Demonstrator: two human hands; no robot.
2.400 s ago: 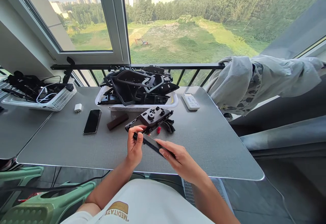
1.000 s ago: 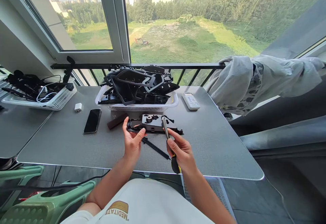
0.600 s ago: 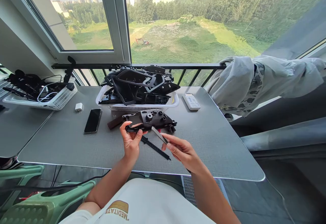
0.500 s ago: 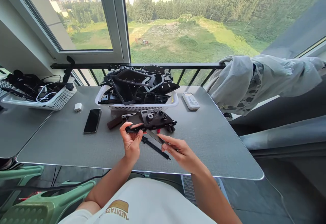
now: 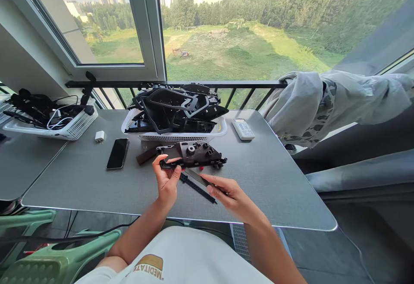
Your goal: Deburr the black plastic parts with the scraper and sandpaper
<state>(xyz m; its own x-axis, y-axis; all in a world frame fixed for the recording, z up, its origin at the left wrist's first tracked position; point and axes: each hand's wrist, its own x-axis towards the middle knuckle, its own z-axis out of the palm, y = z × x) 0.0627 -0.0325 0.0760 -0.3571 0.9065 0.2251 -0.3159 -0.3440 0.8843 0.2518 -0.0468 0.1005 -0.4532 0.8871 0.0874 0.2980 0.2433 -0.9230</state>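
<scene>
My left hand (image 5: 166, 180) grips the left end of a flat black plastic panel (image 5: 194, 154) with small knobs, held just above the grey table (image 5: 274, 176). My right hand (image 5: 226, 191) is closed on a screwdriver (image 5: 197, 175); its metal shaft points up-left toward the panel's underside. A thin black strip (image 5: 198, 188) lies on the table between my hands.
A white basket (image 5: 181, 135) heaped with black plastic parts stands behind the panel. A phone (image 5: 117, 153), a brown bar (image 5: 145, 156), a white charger (image 5: 99, 136) and a remote (image 5: 243, 128) lie on the table. Another basket (image 5: 67, 131) with cables is at far left. Grey clothing (image 5: 323, 103) drapes over the railing.
I put the thin black strip down, picked up the panel with my left hand and took the screwdriver in my right. The screwdriver swung from upright to pointing at the panel.
</scene>
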